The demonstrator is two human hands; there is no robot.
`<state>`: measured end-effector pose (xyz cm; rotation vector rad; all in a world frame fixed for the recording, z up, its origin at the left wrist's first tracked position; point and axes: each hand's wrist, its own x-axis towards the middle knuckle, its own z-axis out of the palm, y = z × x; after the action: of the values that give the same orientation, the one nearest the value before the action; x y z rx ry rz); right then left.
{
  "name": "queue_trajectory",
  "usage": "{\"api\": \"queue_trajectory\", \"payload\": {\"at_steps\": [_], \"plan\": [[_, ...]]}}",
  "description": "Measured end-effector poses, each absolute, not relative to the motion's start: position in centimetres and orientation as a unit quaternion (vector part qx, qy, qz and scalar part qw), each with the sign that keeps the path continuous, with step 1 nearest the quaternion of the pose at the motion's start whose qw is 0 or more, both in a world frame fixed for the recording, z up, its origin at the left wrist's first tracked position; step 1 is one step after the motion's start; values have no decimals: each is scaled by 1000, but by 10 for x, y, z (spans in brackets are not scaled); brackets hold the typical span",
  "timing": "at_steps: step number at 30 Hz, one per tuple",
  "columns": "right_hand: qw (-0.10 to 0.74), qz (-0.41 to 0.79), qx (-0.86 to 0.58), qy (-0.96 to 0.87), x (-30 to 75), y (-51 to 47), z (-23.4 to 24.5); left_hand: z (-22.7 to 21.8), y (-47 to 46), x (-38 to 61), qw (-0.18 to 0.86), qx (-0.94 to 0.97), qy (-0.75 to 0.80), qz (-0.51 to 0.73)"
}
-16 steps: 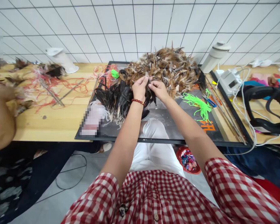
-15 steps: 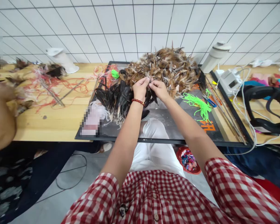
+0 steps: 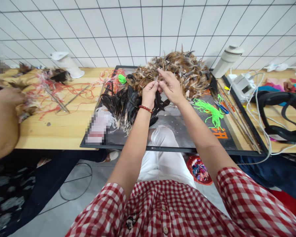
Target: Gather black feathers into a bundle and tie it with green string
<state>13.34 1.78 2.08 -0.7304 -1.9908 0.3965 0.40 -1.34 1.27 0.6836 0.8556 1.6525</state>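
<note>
My left hand (image 3: 150,93) is closed around a small bunch of dark feathers (image 3: 160,100) that hangs below its fingers. My right hand (image 3: 171,87) is right beside it, fingers stretched forward over the feather pile, thumb near the left fingertips. Both hands hover over a dark mat (image 3: 177,131). A large heap of brown feathers (image 3: 185,70) lies just behind the hands. A heap of black feathers (image 3: 120,102) lies to the left of my left wrist, which wears a red bead bracelet.
Neon green cords (image 3: 209,110) and blue scissors (image 3: 222,108) lie right of the hands. A white bottle (image 3: 227,61), white cables (image 3: 254,98) and a black strap (image 3: 281,112) sit further right. Another person's arm (image 3: 2,115) works at the left among red threads (image 3: 64,89). A red basket (image 3: 199,169) stands below the table.
My right hand has opened and reached up toward the brown feather heap. My left hand keeps its hold on the dark feathers. The other person's hand at left shifted.
</note>
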Motion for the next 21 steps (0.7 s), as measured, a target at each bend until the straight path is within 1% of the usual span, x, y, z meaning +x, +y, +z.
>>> {"api": "queue_trajectory", "payload": {"at_steps": [4,7,8,9,13,15,19,21], "plan": [[415,116,-279,-858,142,19,30,10,-14,6,541,291,375,694],[400,122,-306,-855,148,24,31,14,-15,-1,494,305,380,720],[380,134,-312,-860,149,26,30,17,-16,-5,470,306,381,735],[342,156,-313,-872,150,27,29,21,-17,-9,444,306,381,752],[111,251,-282,-919,140,26,19,31,-20,-20,346,290,356,818],[56,253,-280,-925,130,22,13,31,-20,-23,338,284,355,824],[37,237,-286,-928,121,21,1,26,-19,-24,374,269,396,794],[55,223,-294,-928,126,25,0,24,-18,-23,378,263,407,789]]}}
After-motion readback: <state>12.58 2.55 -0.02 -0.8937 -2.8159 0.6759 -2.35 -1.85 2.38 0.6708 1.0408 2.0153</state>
